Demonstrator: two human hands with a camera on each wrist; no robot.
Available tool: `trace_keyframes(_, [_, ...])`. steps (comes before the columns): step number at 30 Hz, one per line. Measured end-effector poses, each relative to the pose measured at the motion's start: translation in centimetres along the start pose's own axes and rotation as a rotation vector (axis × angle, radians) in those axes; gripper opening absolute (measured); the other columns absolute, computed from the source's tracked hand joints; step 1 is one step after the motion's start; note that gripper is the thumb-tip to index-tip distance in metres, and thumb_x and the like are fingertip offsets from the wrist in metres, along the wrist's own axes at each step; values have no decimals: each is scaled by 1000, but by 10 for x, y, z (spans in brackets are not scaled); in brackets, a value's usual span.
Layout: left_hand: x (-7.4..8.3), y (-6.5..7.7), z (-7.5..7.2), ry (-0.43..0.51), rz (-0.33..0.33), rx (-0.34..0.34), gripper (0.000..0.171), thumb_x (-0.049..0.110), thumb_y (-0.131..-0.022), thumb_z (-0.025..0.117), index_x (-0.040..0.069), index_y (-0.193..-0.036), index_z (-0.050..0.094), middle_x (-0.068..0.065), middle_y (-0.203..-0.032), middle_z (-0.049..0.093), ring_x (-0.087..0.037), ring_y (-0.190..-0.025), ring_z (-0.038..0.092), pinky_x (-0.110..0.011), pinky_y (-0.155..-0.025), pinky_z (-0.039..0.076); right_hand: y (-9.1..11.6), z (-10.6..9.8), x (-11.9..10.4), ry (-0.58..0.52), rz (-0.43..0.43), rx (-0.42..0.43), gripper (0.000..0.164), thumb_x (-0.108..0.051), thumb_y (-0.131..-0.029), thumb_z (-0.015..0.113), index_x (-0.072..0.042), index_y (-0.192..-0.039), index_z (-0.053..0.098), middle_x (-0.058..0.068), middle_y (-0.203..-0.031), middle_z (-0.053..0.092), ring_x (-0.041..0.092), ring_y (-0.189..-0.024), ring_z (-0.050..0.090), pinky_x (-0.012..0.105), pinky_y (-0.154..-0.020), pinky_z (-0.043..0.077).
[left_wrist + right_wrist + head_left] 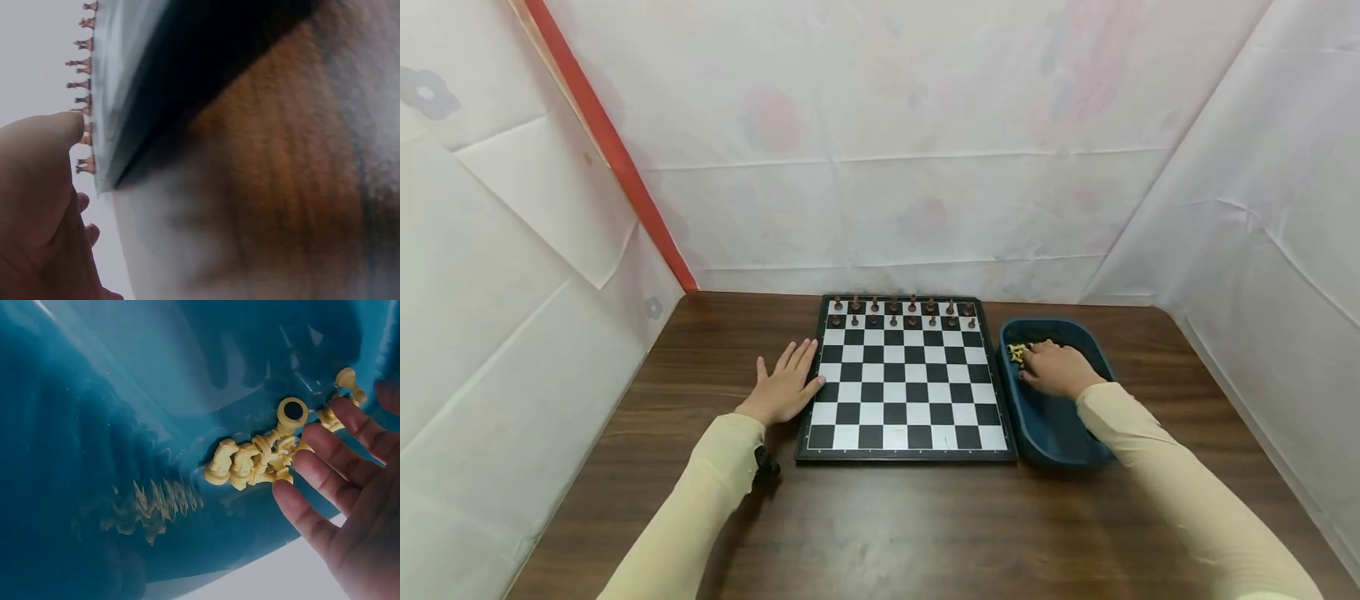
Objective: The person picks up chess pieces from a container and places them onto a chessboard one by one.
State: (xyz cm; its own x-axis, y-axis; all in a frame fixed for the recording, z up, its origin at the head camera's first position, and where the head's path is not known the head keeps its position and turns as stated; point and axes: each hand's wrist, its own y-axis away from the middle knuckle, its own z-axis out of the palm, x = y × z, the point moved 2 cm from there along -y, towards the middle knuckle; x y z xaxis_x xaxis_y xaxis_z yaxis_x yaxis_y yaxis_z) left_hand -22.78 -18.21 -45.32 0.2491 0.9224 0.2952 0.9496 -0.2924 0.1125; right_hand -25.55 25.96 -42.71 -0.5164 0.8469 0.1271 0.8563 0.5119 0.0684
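Observation:
A chessboard (906, 392) lies flat on the table, with brown chess pieces (893, 321) standing in two rows along its far side. My left hand (781, 390) rests at the board's left edge, its fingers straight and spread. To the right of the board, my right hand (1058, 369) reaches into a blue bin (1060, 454). Yellow chess pieces (250, 464) lie in a loose heap on the bin's bottom. In the right wrist view, my extended fingers are right at this heap, fingertips against or just over some pieces. None is visibly gripped.
The bin stands close beside the board's right edge on the brown wooden table (880, 525). White sheets (887, 208) hang behind the table and on both sides. A red strip (613, 150) runs down the left corner.

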Motion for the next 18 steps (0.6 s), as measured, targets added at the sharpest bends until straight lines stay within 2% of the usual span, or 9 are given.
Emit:
trace_keyframes(10, [-5, -2, 13, -1, -13, -11, 63, 40, -105, 26, 6, -154, 8, -14, -159, 10, -34, -144, 6, -71, -102, -6, -3, 13, 2, 36, -36, 44, 19, -22, -88, 67, -5, -81, 64, 10, -78, 57, 28, -75, 58, 45, -67, 51])
trace_keyframes(18, [-6, -3, 20, -38, 6, 39, 58, 35, -105, 26, 7, -154, 11, -10, -158, 15, -32, -144, 12, -70, -103, -5, -4, 14, 3, -1, -47, 40, 17, -19, -88, 67, -5, -81, 64, 11, -79, 58, 29, -76, 59, 46, -67, 51])
